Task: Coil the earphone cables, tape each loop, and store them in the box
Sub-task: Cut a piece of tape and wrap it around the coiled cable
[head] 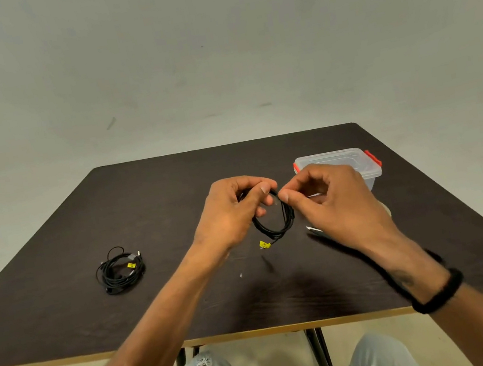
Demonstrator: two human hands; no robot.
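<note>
Above the middle of the dark table (64, 317), both hands hold a coiled black earphone cable (269, 231). My left hand (232, 213) grips the top of the loop. My right hand (333, 199) pinches the loop's upper right side with thumb and fingertip. A yellow tag (264, 245) hangs from the loop's bottom. A second coiled black earphone cable (120, 270), also with a yellow tag, lies on the table at the left. The clear plastic box (370, 173) with red clips stands behind my right hand, lid on. No tape is clearly visible.
A small white scrap (313, 229) lies on the table just under my right hand, and a tiny white fleck (241, 275) sits nearer the front edge. My knees in light jeans show below the table's front edge. A bare wall stands behind.
</note>
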